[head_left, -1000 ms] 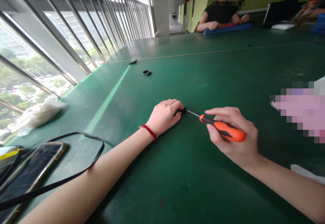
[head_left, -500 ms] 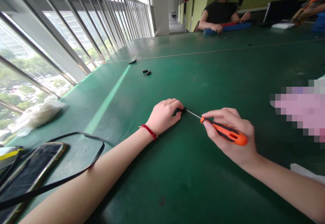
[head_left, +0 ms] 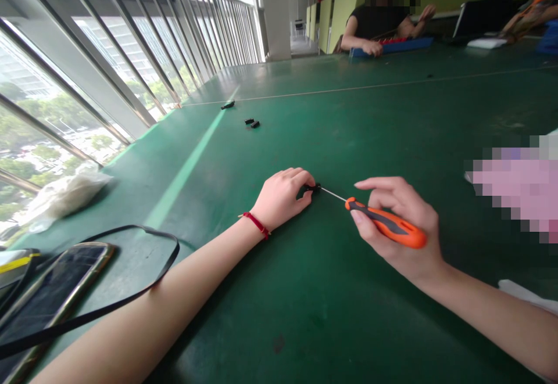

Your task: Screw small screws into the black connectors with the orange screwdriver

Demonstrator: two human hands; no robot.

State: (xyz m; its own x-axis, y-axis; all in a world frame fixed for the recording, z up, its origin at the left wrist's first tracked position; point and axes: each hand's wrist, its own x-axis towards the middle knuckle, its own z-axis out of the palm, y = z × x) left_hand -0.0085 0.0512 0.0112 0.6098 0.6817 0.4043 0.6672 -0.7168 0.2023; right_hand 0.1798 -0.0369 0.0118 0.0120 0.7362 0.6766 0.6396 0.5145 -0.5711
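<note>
Pinched in my left hand (head_left: 285, 193) is a small black part (head_left: 313, 187), mostly hidden by the fingers, held low over the green table (head_left: 279, 291). My right hand (head_left: 403, 221) holds an orange and grey screwdriver (head_left: 386, 224). Its thin metal shaft points left, and the tip meets the right end of the black part. The thumb lies along the handle while the index finger is lifted off it and stretched out. A red cord bracelet (head_left: 256, 225) circles my left wrist.
Small black pieces (head_left: 251, 123) and another black piece (head_left: 228, 105) lie farther back. At left are a phone (head_left: 56, 302), a black strap (head_left: 131, 300) and a plastic bag (head_left: 70, 192) near the railing. A person (head_left: 379, 24) sits across the table with a blue tray (head_left: 410, 46).
My right index finger has lifted away from the screwdriver handle, which shows a slightly different turn. My left hand stays still. The person opposite has raised one hand.
</note>
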